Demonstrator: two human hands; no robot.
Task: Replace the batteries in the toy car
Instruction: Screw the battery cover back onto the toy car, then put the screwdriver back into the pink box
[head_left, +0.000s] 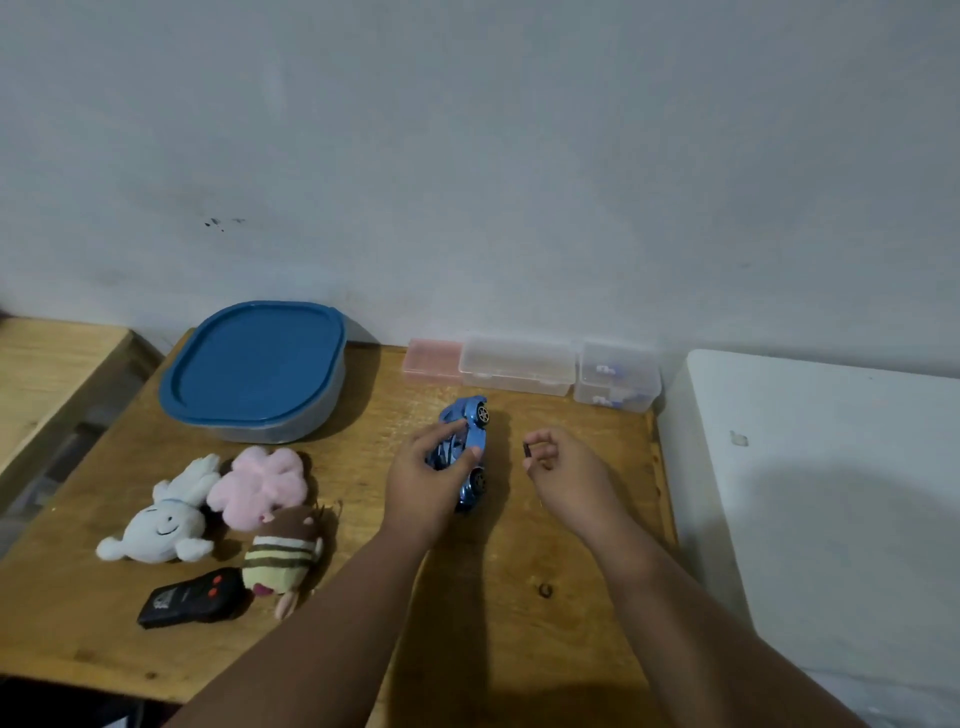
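your left grip (421, 478) curls round the toy car (478, 439), likely light, stiff, slick: hold its body. at 3 o'clock your right grip (566, 467) pinches a small dark piece (528, 450)

Blue toy car (470, 439) on its side

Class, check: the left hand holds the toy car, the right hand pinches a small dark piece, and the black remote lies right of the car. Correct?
No. The head view shows the black remote left of the blue toy car. The left hand holding it and right hand pinching the small dark piece are correct.
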